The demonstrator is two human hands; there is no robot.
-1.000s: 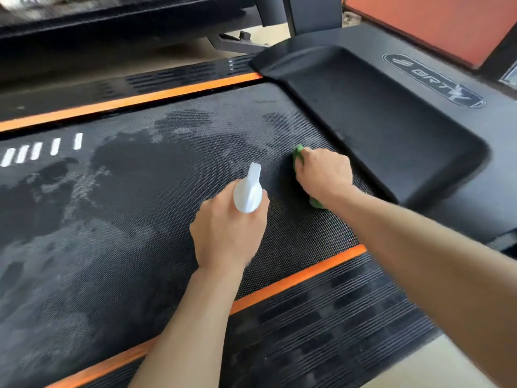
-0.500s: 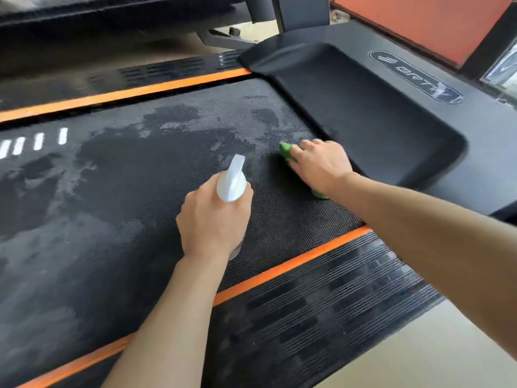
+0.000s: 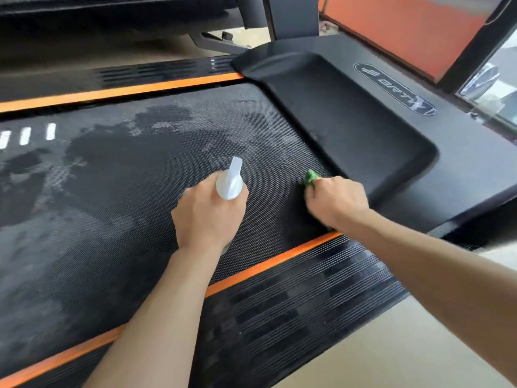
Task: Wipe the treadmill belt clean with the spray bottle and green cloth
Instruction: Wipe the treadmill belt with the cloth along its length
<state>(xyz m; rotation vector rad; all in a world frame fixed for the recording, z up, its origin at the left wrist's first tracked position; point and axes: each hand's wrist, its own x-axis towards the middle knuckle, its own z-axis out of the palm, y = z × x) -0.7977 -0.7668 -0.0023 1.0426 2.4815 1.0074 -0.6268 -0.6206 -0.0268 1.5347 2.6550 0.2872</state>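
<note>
The black textured treadmill belt [image 3: 117,197] shows dark wet patches and paler dusty areas. My left hand [image 3: 208,214] grips a white spray bottle [image 3: 230,180] above the belt's middle, nozzle pointing away from me. My right hand [image 3: 335,200] presses a crumpled green cloth [image 3: 310,177] onto the belt beside the black motor cover [image 3: 349,119]. Only a small green corner of the cloth shows past my fingers.
Orange stripes [image 3: 120,92] and ribbed black side rails [image 3: 307,298] border the belt on both sides. The upright post [image 3: 293,15] rises behind the motor cover. An orange wall panel [image 3: 405,26] stands at the far right. Pale floor [image 3: 391,354] lies at the bottom right.
My right hand has drawn the green cloth back toward the near orange stripe along the motor cover's edge. My left hand keeps the bottle in about the same place.
</note>
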